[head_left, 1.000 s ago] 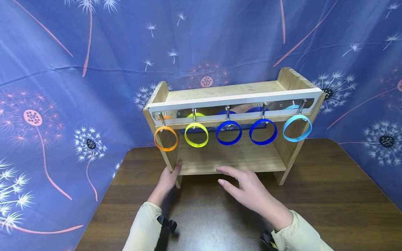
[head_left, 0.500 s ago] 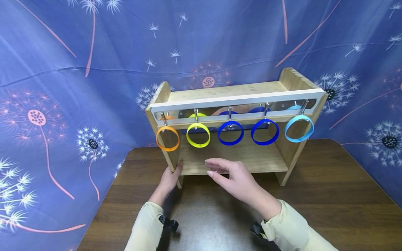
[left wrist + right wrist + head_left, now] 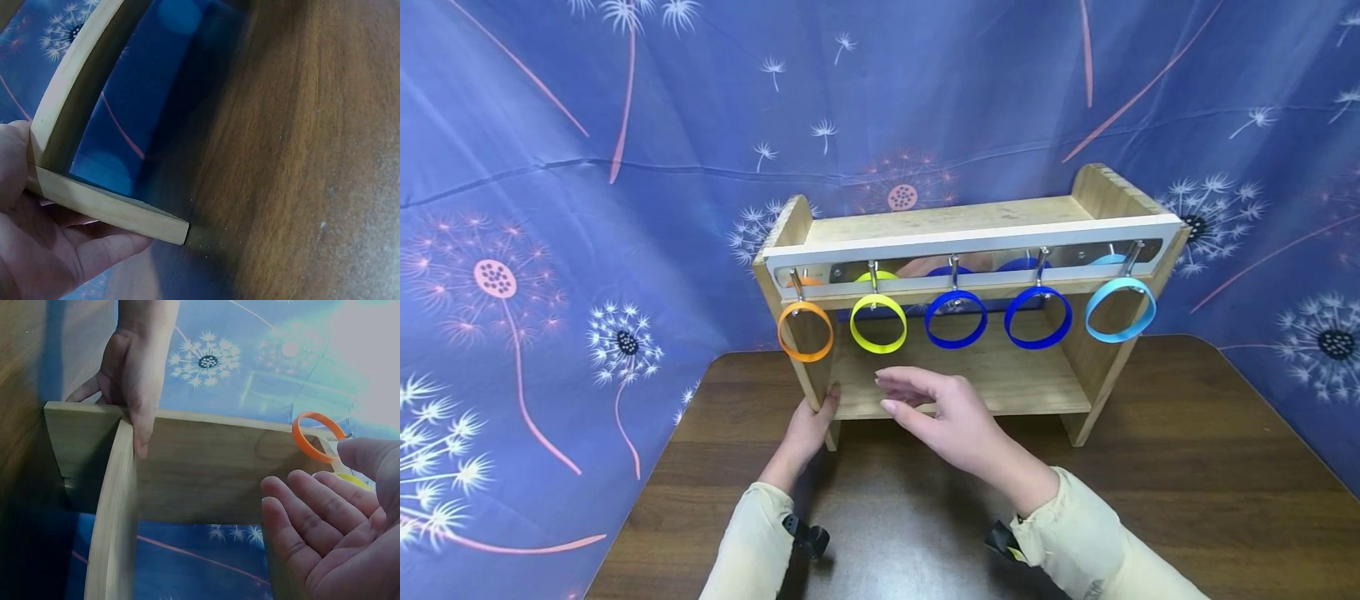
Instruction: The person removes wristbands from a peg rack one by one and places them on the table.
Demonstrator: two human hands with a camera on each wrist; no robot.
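Note:
A wooden rack stands on the table, with a lower shelf board and a metal-fronted bar. From the bar's hooks hang an orange ring, a yellow ring, two dark blue rings and a light blue ring. My left hand grips the rack's left side panel low down; the right wrist view shows its thumb on the inner face, and in the left wrist view its fingers lie on the outside. My right hand hovers before the lower board, fingers slightly bent, holding nothing.
The brown table extends around the rack to both sides and in front. Behind hangs a blue cloth with a dandelion print. A black camera sits at the left wrist, another at the right.
My right hand has moved left and slightly upward in front of the lower board. The left hand keeps its grip on the side panel. The whole head view has shifted slightly.

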